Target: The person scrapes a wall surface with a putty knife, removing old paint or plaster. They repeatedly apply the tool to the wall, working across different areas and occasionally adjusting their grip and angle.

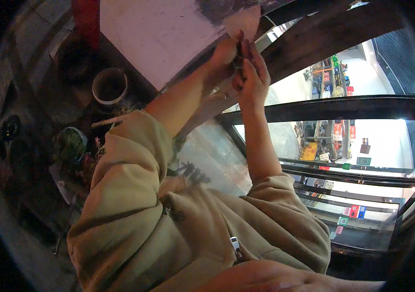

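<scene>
Both my hands are raised close together at the top middle, beside a pale board. My left hand (pixel 224 52) is closed, with its fingers turned toward my right hand and mostly hidden. Just below and to the right, my right hand (pixel 255 80) has its fingers bent around something dark that I cannot make out. Beyond the fingertips is a pale, fan-shaped flat piece (pixel 243 23) lying against the board's edge; whether a hand grips it is not clear. The pale board (pixel 154 41) has a dark smeared area at its upper right.
A dark wooden beam (pixel 314 41) runs past my right hand. Black-framed glass (pixel 324 108) fills the right side, with stocked shelves (pixel 331 80) behind it. On the left are a round pot (pixel 110 86), a potted plant (pixel 71 143) and a red post (pixel 85 22).
</scene>
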{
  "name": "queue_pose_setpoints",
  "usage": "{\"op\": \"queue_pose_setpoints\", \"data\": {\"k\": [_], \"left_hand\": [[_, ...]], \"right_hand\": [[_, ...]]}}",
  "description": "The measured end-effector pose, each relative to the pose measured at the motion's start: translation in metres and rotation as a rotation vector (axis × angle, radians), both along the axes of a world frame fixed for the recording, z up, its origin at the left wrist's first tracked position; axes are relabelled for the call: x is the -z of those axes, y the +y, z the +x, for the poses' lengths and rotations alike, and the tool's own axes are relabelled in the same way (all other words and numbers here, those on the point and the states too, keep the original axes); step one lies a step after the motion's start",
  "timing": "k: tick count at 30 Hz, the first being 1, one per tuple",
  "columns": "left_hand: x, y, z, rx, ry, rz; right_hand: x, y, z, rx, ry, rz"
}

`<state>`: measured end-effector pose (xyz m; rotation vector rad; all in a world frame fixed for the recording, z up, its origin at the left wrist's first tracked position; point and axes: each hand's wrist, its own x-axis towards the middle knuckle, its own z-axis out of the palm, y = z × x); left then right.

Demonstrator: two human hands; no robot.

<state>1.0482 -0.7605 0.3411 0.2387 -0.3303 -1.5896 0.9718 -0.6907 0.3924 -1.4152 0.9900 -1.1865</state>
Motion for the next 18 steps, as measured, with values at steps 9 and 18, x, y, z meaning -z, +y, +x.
{"op": "queue_pose_setpoints", "data": {"k": [9, 18], "left_hand": [[0.020, 0.006, -0.012, -0.021, -0.052, 0.019], [0.035, -0.002, -0.008, 0.004, 0.074, 0.054]], "right_hand": [[0.015, -0.010, -0.008, -0.029, 0.043, -0.003], [0.017, -0.010, 0.002, -0.012, 0.129, -0.005]]}}
